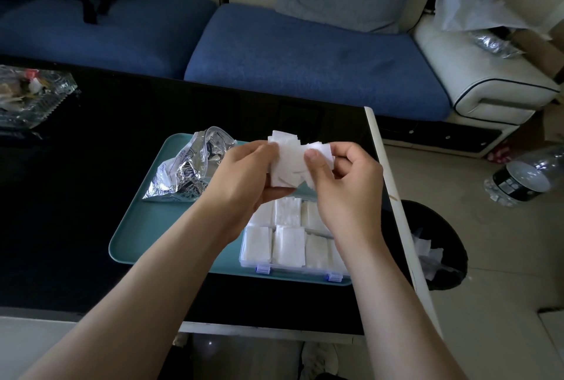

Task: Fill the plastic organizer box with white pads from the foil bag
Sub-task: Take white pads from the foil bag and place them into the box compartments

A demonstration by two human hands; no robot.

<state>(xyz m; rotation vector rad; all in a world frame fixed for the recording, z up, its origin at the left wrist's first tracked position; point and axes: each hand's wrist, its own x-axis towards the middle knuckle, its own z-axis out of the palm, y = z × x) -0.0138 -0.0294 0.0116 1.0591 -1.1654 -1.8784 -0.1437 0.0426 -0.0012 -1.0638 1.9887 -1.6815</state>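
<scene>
While we hold the pads: our left hand [244,172] and right hand [348,184] each pinch the fanned stack of thin white square pads [288,163], raised above the clear plastic organizer box [287,245] on the teal tray [143,227].
Box: visible compartments already hold pads.
Bag: the crumpled silver foil bag [189,166] lies left of the box, on the tray.
Risk: since the stack is splayed, we judge pads may slip and scatter onto the black tabletop [76,196].
Cause: a loosened grip while separating them.
</scene>
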